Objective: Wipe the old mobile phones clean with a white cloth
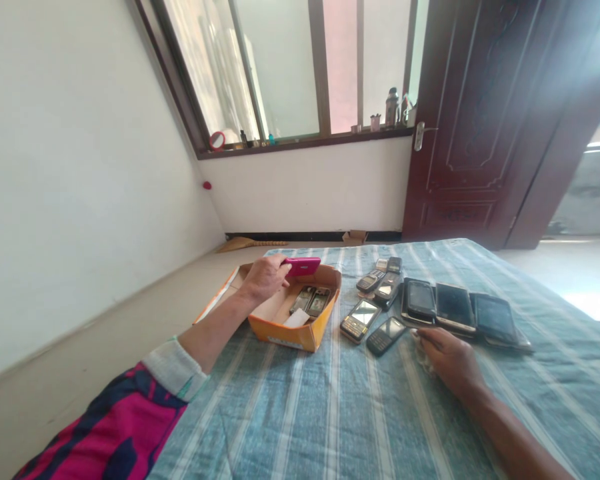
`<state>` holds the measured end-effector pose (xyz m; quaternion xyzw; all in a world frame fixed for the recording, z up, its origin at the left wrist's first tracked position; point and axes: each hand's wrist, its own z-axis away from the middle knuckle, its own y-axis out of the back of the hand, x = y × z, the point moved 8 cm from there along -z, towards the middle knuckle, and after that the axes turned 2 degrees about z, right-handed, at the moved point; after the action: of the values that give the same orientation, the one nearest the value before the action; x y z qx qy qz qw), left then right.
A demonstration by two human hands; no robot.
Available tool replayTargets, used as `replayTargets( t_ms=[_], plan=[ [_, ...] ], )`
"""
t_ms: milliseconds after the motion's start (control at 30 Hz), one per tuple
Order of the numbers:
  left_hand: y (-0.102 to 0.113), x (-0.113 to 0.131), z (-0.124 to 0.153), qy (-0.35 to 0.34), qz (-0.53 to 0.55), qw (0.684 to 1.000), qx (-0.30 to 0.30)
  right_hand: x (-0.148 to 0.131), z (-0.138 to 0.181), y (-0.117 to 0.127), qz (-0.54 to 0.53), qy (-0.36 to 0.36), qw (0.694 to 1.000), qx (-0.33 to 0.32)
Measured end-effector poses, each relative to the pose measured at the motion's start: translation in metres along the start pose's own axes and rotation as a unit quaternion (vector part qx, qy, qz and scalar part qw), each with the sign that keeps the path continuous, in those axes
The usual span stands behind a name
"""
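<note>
My left hand (269, 279) grips a bright pink phone (303, 267) by its left end, above the open orange cardboard box (280, 335). Inside that box lie old phones with worn or opened casings (311, 302) and a white piece (296, 319). Low over the bed, my right hand (450, 359) is closed on a crumpled white cloth (425, 357), partly hidden under the fingers. Just left of it rests a black keypad phone (385, 335), beside a gold-keyed phone (361, 320).
Several small keypad phones (387, 288) lie clustered behind. To their right, larger touchscreen phones (455, 308) are stacked in a row. A blue striped sheet (290, 413) covers the surface. Beyond it are a window sill with bottles (391, 108) and a dark red door (473, 133).
</note>
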<state>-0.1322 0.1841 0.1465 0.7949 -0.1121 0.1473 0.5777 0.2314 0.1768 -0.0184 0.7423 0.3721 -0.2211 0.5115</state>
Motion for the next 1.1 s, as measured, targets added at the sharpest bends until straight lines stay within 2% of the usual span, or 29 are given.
replayTargets(
  t_ms=[133, 267, 433, 567, 667, 767, 967, 1100],
  plan=[
    [0.001, 0.028, 0.019, -0.038, 0.074, 0.997, 0.003, 0.001, 0.0, 0.0, 0.0, 0.001, 1.0, 0.004],
    [-0.001, 0.063, 0.048, -0.137, 0.081, 0.986, 0.042, 0.002, -0.001, 0.001, -0.008, 0.006, 1.0, 0.017],
    [-0.034, 0.098, 0.094, -0.255, 0.03, 0.964, 0.074, 0.004, -0.004, 0.005, -0.038, -0.028, 0.998, 0.029],
    [-0.07, 0.117, 0.129, -0.318, 0.027, 0.942, 0.102, 0.009, -0.005, 0.006, -0.129, -0.091, 0.987, 0.042],
    [-0.095, 0.122, 0.145, -0.318, 0.026, 0.943, 0.097, 0.009, -0.004, 0.006, -0.218, -0.122, 0.966, 0.063],
    [-0.113, 0.123, 0.158, -0.326, 0.008, 0.94, 0.105, 0.002, -0.003, 0.001, -0.263, -0.123, 0.955, 0.055],
    [-0.14, 0.114, 0.183, -0.387, -0.039, 0.907, 0.161, -0.009, 0.0, -0.009, -0.248, -0.104, 0.963, 0.011],
    [-0.148, 0.106, 0.191, -0.39, -0.024, 0.909, 0.144, -0.004, 0.0, -0.013, -0.217, -0.106, 0.97, -0.004]
  ],
)
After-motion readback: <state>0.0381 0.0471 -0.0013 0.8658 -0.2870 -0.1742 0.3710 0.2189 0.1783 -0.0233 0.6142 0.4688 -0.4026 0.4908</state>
